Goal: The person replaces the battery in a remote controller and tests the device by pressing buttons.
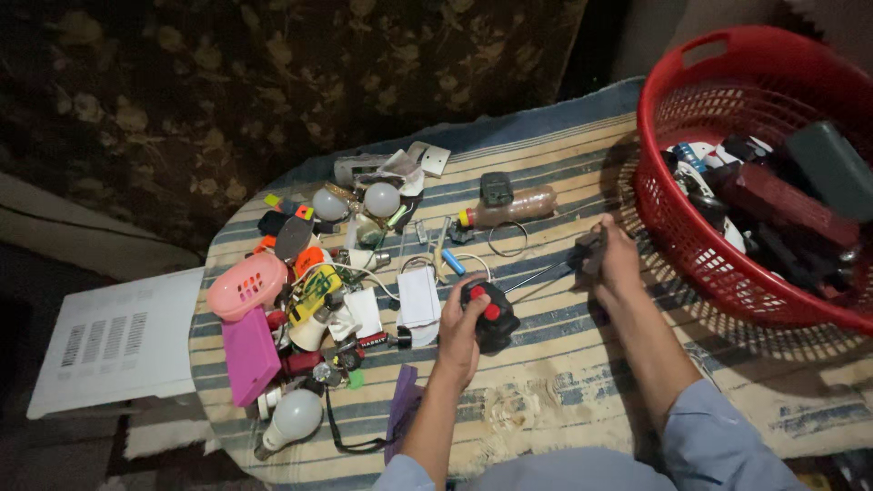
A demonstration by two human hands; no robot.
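We see the left hand [457, 329] closed around a small black gadget with red buttons [489, 314], its grip wrapped tight about the near end while the rest of the gadget juts out toward the right. The gadget sits just above the striped mat [546, 382], near the middle of it. The right hand [614, 264] is closed on the dark handle of a screwdriver [555, 270], whose thin shaft slants down and left, its tip close to the gadget; we cannot tell whether the tip touches it.

The mat is a striped cloth in cream and blue, worn in patches near its near edge. Over its left half lies a heap of odds and ends: a white bulb [293, 416] at the near-left corner, a magenta box [247, 355] beside it, a pink perforated lid [245, 284] further back, and two more round bulbs [329, 205] toward the far edge. A white switch box [418, 297] rests just left of the left hand. A small plastic bottle [511, 207] lies on its side toward the far edge, with a wire ring [506, 238] just in front of it. At the right edge a red basket [718, 245] stands filled with dark parts. A white slotted panel [118, 341] lies off the mat's left side.
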